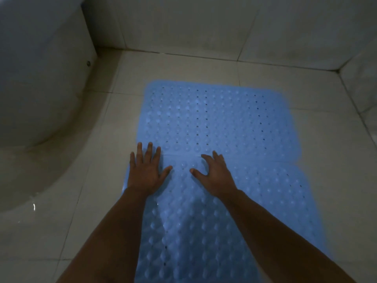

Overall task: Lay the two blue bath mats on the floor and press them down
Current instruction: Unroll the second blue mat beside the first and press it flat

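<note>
Two blue bubbled bath mats lie flat on the tiled floor, end to end. The far mat reaches toward the back wall; the near mat runs down to the bottom of the view. Their edges meet at a seam just beyond my fingers. My left hand lies flat with fingers spread on the near mat's far left corner, fingertips crossing onto the far mat. My right hand rests on the near mat by the seam, its fingers slightly bent and spread, holding nothing.
A white toilet base curves along the left side. Tiled walls close the back and the right. Pale floor tiles show left and right of the mats.
</note>
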### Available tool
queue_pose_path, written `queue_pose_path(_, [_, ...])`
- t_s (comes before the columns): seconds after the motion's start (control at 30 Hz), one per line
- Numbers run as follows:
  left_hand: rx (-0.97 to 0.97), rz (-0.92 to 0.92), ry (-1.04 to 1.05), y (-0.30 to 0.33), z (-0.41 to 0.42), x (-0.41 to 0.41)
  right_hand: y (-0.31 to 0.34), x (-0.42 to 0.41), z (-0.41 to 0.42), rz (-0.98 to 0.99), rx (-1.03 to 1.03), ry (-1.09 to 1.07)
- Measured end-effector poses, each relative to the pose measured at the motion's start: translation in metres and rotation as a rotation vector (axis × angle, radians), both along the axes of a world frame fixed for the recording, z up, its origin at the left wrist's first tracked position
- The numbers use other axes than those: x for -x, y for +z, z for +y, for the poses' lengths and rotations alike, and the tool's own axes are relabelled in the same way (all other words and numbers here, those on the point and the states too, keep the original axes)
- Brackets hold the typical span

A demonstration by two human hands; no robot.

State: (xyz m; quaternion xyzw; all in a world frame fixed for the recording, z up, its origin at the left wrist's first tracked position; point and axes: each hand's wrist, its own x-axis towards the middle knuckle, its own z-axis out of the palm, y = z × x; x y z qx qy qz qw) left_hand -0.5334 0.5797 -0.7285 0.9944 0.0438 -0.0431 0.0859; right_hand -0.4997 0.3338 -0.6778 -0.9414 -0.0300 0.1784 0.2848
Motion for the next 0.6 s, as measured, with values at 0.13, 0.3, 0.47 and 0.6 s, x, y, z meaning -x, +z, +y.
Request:
queue_pose_path(0.13, [0.054, 0.028, 0.068, -0.031, -0.009, 0.005, -0.017, 0.002, 0.023, -0.154, -0.074, 0.041])
queue_pose_path(0.3, [-0.001, -0.05, 0.122, -0.041, -0.018, 0.01, -0.035, -0.005, 0.04, -0.304, -0.098, 0.074])
queue_pose_path(0.47, [0.006, -0.042, 0.132, -0.039, -0.017, 0.013, -0.043, -0.014, 0.04, -0.294, -0.064, 0.108])
queue_pose_path(0.6, [-0.001, -0.018, 0.124, -0.037, -0.017, 0.012, -0.042, -0.025, 0.037, -0.306, -0.049, 0.124])
